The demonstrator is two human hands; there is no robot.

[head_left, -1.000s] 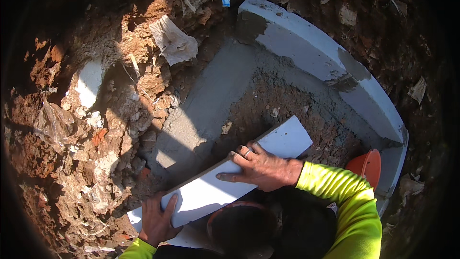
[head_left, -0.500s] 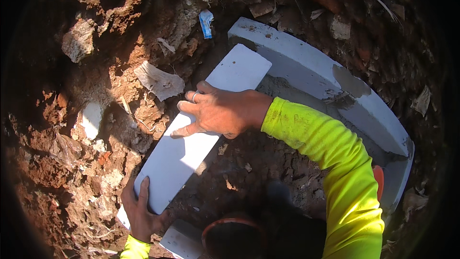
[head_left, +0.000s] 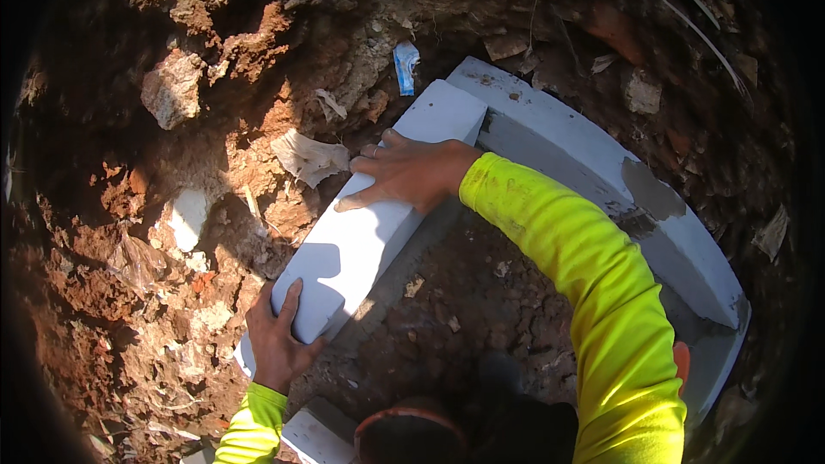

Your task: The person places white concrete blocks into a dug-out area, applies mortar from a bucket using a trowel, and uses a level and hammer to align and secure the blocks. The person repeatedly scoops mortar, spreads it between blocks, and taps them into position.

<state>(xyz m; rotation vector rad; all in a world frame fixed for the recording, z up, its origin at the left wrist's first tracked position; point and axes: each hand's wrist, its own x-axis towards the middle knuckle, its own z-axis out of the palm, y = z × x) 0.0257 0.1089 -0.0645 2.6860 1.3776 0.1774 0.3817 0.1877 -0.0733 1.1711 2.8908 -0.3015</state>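
Observation:
A long pale concrete block (head_left: 378,232) lies slantwise in front of me, its top face and right side showing. My right hand (head_left: 408,174) spans its far half, fingers spread over the top and the palm at the right edge. At the near end, my left hand (head_left: 282,339) grips the corner, thumb on top and the other fingers partly hidden. The block's far end meets a row of similar blocks (head_left: 550,125) that runs down the right side. Grey mortar (head_left: 650,192) is smeared on that row.
Rough reddish soil and rocks (head_left: 172,90) rise on the left. A blue wrapper (head_left: 406,67) and a dry leaf (head_left: 308,157) lie beyond the block. Below are another pale block (head_left: 316,435) and a dark round shape with an orange rim (head_left: 408,414).
The block has moved right relative to the soil, and its far end now sits against the row. More of its right side shows. Both hands remain on it; the view has shifted slightly.

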